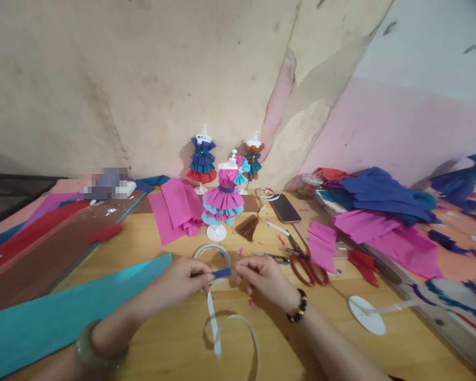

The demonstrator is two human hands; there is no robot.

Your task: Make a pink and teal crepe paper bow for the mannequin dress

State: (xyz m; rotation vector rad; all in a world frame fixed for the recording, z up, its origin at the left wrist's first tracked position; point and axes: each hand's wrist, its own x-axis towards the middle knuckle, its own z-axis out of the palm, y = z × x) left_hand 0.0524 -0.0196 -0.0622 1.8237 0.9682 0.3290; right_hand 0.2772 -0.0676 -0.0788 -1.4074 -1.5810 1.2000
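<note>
A short dark blue paper strip (222,273) is pinched between the thumb and fingers of my left hand (196,274). My right hand (257,275) is just past the strip's free end, its thumb and fingertips drawn together; whether anything small is between them is hidden. Behind my hands lies a roll of white tape (200,253). Below my left hand a white band (214,330) runs down and curls over the table; I cannot tell if the hand touches it. A miniature dress form (224,198) in a pink and light blue ruffled paper dress stands beyond the roll.
Orange-handled scissors (307,270), small snips (275,258), and a phone (287,209) lie to the right. Turquoise paper (83,307) stretches along the left. Two more dressed forms stand by the wall. Heaped blue paper (384,193) and a white stand (367,316) are at right.
</note>
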